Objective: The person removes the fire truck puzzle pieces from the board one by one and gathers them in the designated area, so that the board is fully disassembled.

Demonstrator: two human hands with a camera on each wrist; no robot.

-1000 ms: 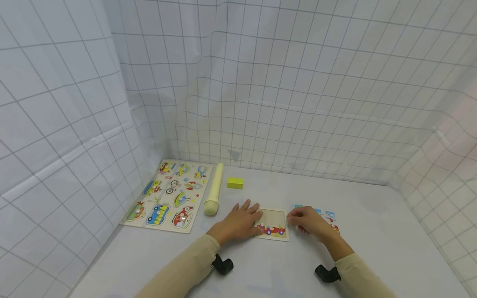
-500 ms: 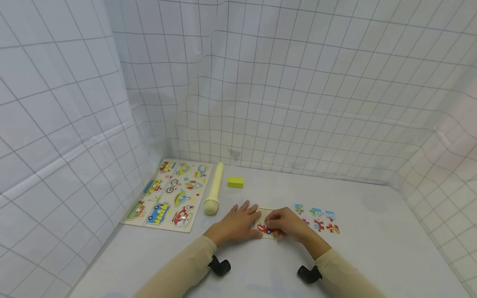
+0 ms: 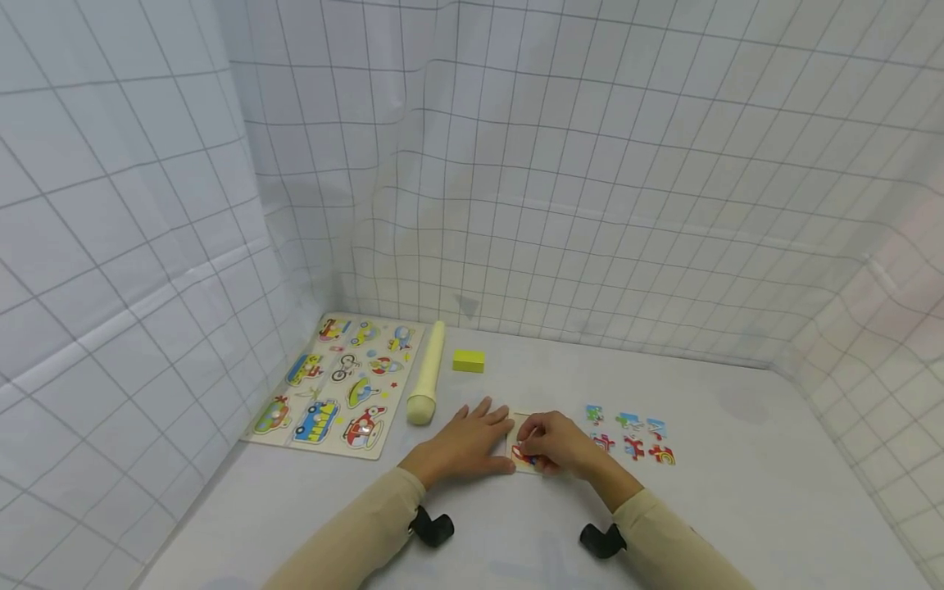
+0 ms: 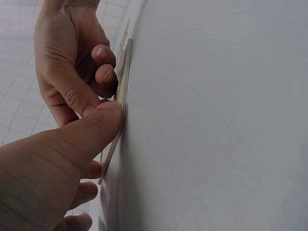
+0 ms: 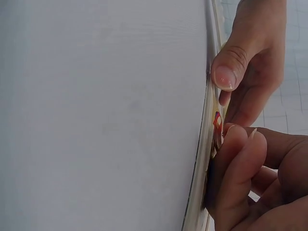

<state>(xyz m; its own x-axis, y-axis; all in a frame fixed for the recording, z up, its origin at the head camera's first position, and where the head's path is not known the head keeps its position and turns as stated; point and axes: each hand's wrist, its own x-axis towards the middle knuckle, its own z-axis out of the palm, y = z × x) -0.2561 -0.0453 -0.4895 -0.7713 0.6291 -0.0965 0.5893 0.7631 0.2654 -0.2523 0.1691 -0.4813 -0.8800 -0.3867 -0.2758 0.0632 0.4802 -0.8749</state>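
Note:
A small wooden puzzle board lies between my hands, with a red car picture along its near side. My left hand rests with spread, fairly straight fingers at the board's left edge, and its thumb touches the near edge. Over the board, my right hand has curled fingers and pinches a small red puzzle piece, mostly hidden by the fingertips. Much of the board's right part is hidden under this hand. To the right lie several loose jigsaw pieces, red, blue and green, in two rows.
A large peg puzzle board with vehicle pictures lies at the left. Beside it are a pale yellow stick with a thick rounded end and a yellow block. White gridded curtains enclose the table's back and sides.
My right hand has moved left from the loose pieces onto the small board, uncovering those pieces. My left hand has stayed at the board's left edge.

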